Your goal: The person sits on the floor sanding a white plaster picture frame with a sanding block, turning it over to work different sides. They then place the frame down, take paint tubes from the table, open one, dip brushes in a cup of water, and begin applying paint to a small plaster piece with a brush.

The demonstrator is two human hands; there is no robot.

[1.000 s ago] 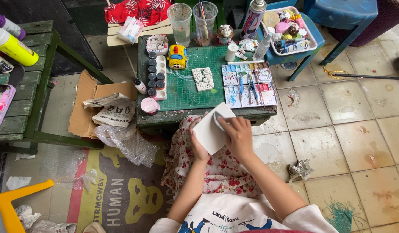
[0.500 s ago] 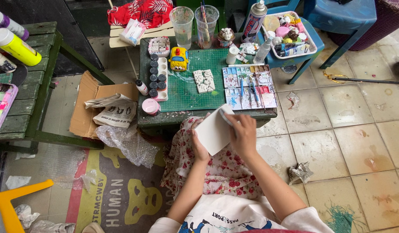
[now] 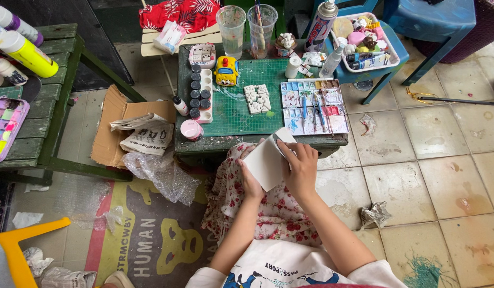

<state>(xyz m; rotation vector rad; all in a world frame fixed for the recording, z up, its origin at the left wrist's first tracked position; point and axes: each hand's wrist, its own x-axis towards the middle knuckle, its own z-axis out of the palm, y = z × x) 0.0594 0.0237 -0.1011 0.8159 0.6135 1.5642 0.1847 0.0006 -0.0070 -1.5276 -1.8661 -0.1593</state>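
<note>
White flat card (image 3: pixel 265 162) is gripped by both the left hand (image 3: pixel 250 184) and right hand (image 3: pixel 300 168) above the lap.

White tile (image 3: pixel 265 162), green cutting mat (image 3: pixel 233 109), red-flowered floral skirt (image 3: pixel 279 213), yellow toy car (image 3: pixel 226 71), blue stool (image 3: pixel 388 53)

A flat white sheet (image 3: pixel 265 160), plain and unmarked, was held tilted above the lap, just in front of the near edge of the desk (image 3: pixel 231 114). Its upper corner curled over in a small roll, showing a grey shaded inside. The left hand (image 3: pixel 250 184) supported it from beneath at the lower edge, while the right hand (image 3: pixel 300 168) gripped its right side, fingers (image 3: pixel 287 152) pressed at the rolled corner.
</note>
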